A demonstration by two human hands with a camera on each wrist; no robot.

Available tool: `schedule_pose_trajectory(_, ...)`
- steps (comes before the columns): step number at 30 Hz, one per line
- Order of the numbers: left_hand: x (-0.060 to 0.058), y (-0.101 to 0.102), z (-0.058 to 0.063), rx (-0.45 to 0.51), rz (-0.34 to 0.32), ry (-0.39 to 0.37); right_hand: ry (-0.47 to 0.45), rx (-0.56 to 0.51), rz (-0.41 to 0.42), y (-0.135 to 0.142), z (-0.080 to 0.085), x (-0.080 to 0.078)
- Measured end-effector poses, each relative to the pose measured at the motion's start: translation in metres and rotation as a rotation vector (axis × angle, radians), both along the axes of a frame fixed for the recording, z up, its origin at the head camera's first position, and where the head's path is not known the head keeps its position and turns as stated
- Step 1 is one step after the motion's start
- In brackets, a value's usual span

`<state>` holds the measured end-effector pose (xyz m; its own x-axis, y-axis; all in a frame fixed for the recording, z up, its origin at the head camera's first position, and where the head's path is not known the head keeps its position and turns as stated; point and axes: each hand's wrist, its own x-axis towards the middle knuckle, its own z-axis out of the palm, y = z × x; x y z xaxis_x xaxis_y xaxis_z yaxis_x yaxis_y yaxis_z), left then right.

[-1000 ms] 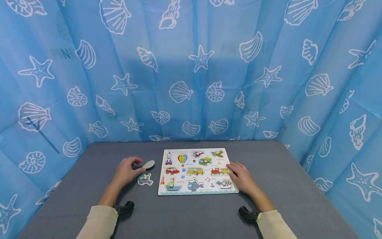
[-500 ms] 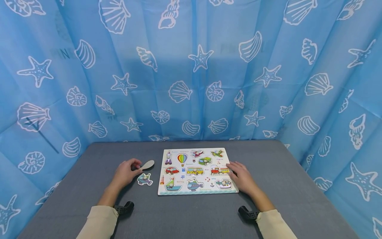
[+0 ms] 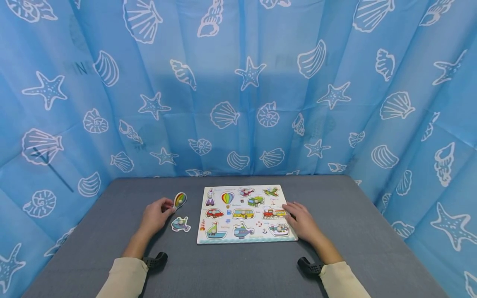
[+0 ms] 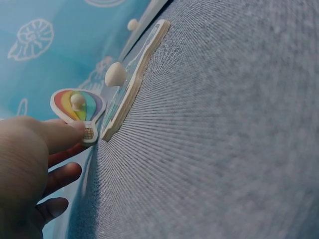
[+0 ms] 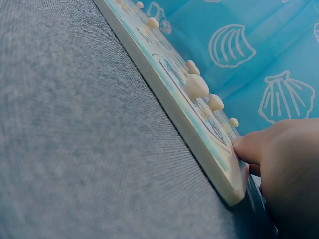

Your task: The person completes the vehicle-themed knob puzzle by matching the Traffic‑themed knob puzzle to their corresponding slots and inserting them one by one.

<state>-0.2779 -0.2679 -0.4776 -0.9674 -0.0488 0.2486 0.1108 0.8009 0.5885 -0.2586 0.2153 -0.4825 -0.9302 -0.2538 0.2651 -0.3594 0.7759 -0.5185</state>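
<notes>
My left hand [image 3: 156,215] pinches a hot-air balloon puzzle piece [image 3: 180,200] by its basket end, between thumb and fingers. Its rainbow face and round wooden knob show in the left wrist view, where the balloon piece [image 4: 79,105] is tilted up beside a loose piece [image 4: 130,84] on the cloth. That loose piece, a bluish submarine shape [image 3: 181,224], lies right of the left hand in the head view. My right hand [image 3: 303,221] rests on the right edge of the white vehicle puzzle board [image 3: 220,241], its thumb [image 5: 241,145] touching the top surface.
The grey cloth-covered table [image 3: 238,269] spreads around the board. Knobbed vehicle pieces, such as a yellow bus [image 3: 243,213] and a red car [image 3: 215,212], sit in the board. A blue shell-print curtain [image 3: 238,140] hangs behind and along both sides.
The balloon piece in my left hand has turned over: its plain back faced the camera before, and its rainbow face shows now. The right hand stays on the board.
</notes>
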Motion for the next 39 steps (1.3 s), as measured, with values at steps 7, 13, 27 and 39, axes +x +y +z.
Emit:
schedule_pose_trajectory(7,-0.001,0.001,0.000,0.019,0.046,0.006,-0.008,0.002,-0.002,0.001,0.000,0.000)
schedule_pose_trajectory(13,-0.001,0.000,0.000,-0.012,0.085,-0.015,-0.006,-0.003,-0.001,0.003,-0.001,-0.001)
schedule_pose_trajectory(27,-0.015,0.003,0.004,-0.067,0.026,-0.016,-0.001,0.002,-0.002,0.005,-0.003,-0.002)
schedule_pose_trajectory(39,-0.026,-0.002,0.002,-0.098,-0.001,-0.063,0.004,0.000,0.010,0.001,-0.002,-0.001)
